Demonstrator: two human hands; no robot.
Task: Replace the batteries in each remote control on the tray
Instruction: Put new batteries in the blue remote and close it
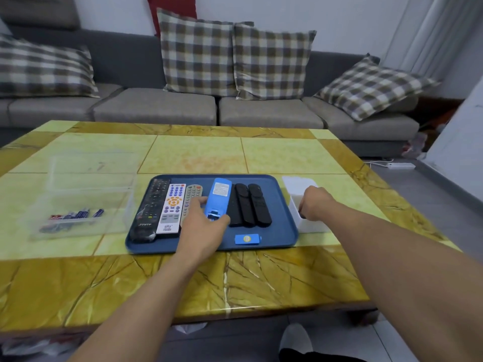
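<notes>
A dark blue tray (277, 231) on the table carries several remotes. A blue remote (218, 195) lies face down with its battery bay uncovered at the near end, and my left hand (202, 223) grips that end. Its blue battery cover (247, 239) lies loose on the tray's front. To the left lie a black remote (153, 205), a white remote (173, 207) and a grey remote (192, 192); to the right lie black remotes (251, 205). My right hand (315, 203) reaches into a white bin (296, 182) beside the tray, its fingertips hidden.
A clear plastic box (88, 194) left of the tray holds several batteries (75, 215). The yellow-green tiled table (198, 152) stands in front of a grey sofa (156, 108) with checked cushions. A power strip (400, 165) lies on the floor at right.
</notes>
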